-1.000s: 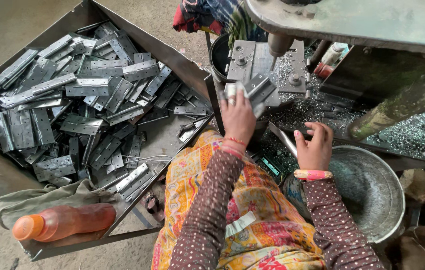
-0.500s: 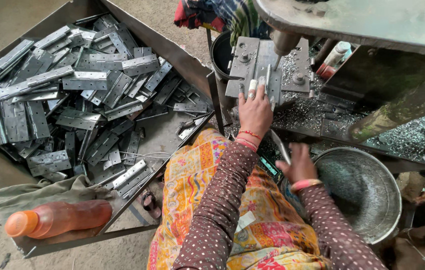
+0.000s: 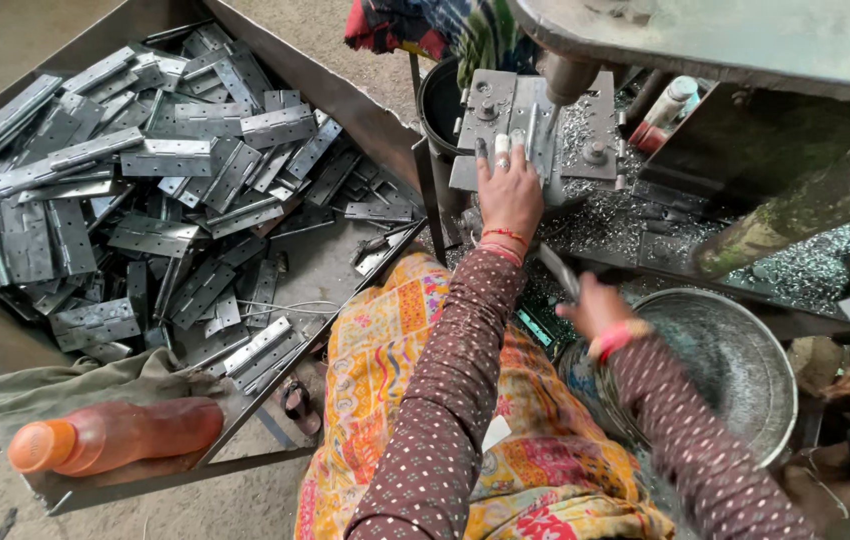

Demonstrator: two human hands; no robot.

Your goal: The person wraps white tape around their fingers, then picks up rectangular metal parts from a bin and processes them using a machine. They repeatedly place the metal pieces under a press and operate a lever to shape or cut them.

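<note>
My left hand (image 3: 508, 195) lies fingers forward on a grey jig plate (image 3: 490, 110) and presses a steel hinge (image 3: 537, 135) flat under the drill spindle (image 3: 563, 80) of a drill press. My right hand (image 3: 595, 312) is lower, over my lap beside a metal basin (image 3: 735, 360). It is closed on a thin metal piece (image 3: 557, 270) that is blurred, so I cannot tell what kind it is. Both my sleeves are brown with dots, and each wrist carries bangles.
A big metal tray (image 3: 325, 80) on my left holds several loose grey hinges (image 3: 145, 190). An orange bottle (image 3: 115, 435) lies on a cloth at its near corner. A black bucket (image 3: 440, 100) stands behind the jig. Metal shavings (image 3: 625, 215) cover the machine base.
My left hand carried the hinge up onto the jig plate and flattened on it. My right hand went from open to closed on the thin metal piece and dropped toward my lap.
</note>
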